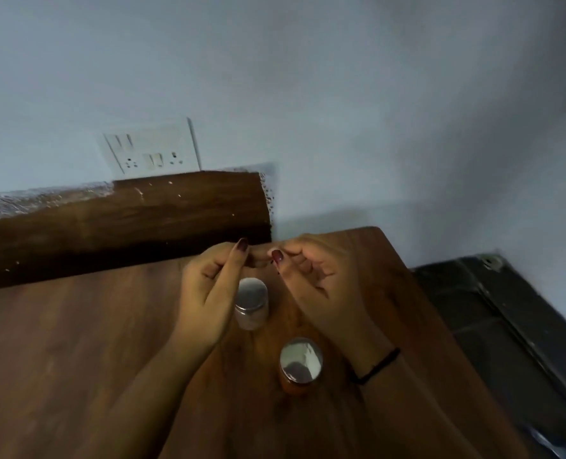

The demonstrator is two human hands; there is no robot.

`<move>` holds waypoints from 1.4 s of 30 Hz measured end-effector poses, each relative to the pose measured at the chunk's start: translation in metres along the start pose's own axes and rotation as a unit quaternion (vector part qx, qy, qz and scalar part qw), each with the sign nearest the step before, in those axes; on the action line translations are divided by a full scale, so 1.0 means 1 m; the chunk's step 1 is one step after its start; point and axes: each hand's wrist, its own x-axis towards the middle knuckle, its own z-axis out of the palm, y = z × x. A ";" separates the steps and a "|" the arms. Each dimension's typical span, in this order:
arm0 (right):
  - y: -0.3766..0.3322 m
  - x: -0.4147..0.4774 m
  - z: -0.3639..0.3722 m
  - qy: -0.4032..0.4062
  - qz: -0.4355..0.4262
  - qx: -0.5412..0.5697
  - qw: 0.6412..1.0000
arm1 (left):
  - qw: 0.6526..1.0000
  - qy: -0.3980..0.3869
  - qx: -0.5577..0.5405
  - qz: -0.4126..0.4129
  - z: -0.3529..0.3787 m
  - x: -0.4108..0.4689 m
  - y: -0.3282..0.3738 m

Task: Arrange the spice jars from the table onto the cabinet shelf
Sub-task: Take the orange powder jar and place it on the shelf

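Jars: two, both upright on the tabletop (pixel 76 342), neither touched. The pale jar (pixel 251 304) stands just on my side of the fingertips, in the gap between my palms. The orange jar (pixel 300 366) sits further back toward me, beside my right wrist and apart from the first.

Fingers: left fingers (pixel 233 260) and right fingers (pixel 295 251) are curled, with the tips of both sets nearly meeting above the pale jar. No jar is in either. I cannot tell whether something tiny is pinched.

Handling (judged): both are small, rigid and probably light. The steel lids look smooth, so likely slippery. The bodies seem clear, possibly glass, so treat them as breakable. Take each round the body just under the lid, one jar per set of fingers, and do not lift by the lid in case it is loose.

Surface: smooth, flat wood-grain, and a jar would slide if nudged.

Room: a dark wooden ledge (pixel 122 220) lies beyond the left fingers, with a switch plate (pixel 152 154) above it on the pale blue wall (pixel 341 94). The dark floor (pixel 506 326) is out past the right fingers. The cabinet shelf is not in view, and the light is dim
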 end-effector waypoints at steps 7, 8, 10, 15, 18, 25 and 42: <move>0.042 -0.055 0.001 -0.022 0.063 -0.011 0.998 | 0.996 -0.042 0.041 -0.074 0.025 -0.052 -0.049; 0.049 -0.063 0.000 -0.039 0.074 -0.023 0.996 | 0.993 -0.048 0.046 -0.094 0.029 -0.060 -0.053; 0.065 -0.079 -0.003 -0.074 0.094 -0.057 0.991 | 0.987 -0.077 0.051 -0.134 0.036 -0.073 -0.063; 0.096 -0.116 -0.011 -0.151 0.166 -0.151 0.963 | 0.945 -0.175 0.163 -0.223 0.039 -0.105 -0.101; 0.111 -0.135 -0.010 -0.172 0.213 -0.155 0.949 | 0.927 -0.219 0.214 -0.217 0.050 -0.116 -0.109; 0.125 -0.158 -0.006 -0.205 0.267 -0.129 0.933 | 0.926 -0.243 0.199 -0.211 0.078 -0.129 -0.135; 0.141 -0.168 -0.023 -0.236 0.378 0.013 0.895 | 0.903 -0.156 0.123 -0.382 0.035 -0.106 -0.117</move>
